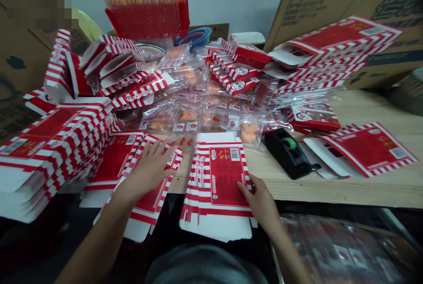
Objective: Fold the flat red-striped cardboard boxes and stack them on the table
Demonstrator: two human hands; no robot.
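My left hand (148, 169) rests with spread fingers on a flat red-and-white striped carton (157, 198), left of the middle of the table's front edge. Straight in front of me, a stack of flattened striped cartons (228, 182) juts over that edge, white flaps toward me. At its right side my right hand (262, 200) holds the stack, thumb on the top carton and the other fingers at the edge, partly hidden. Beside my left hand lies another flat carton (110, 160).
A tall pile of folded cartons (59, 138) stands at the left. Clear bags with orange pieces (249, 132) are heaped behind. A black tape dispenser (291, 156) sits at the right, near open cartons (370, 149). Bagged packs (343, 248) lie below the table (330, 191).
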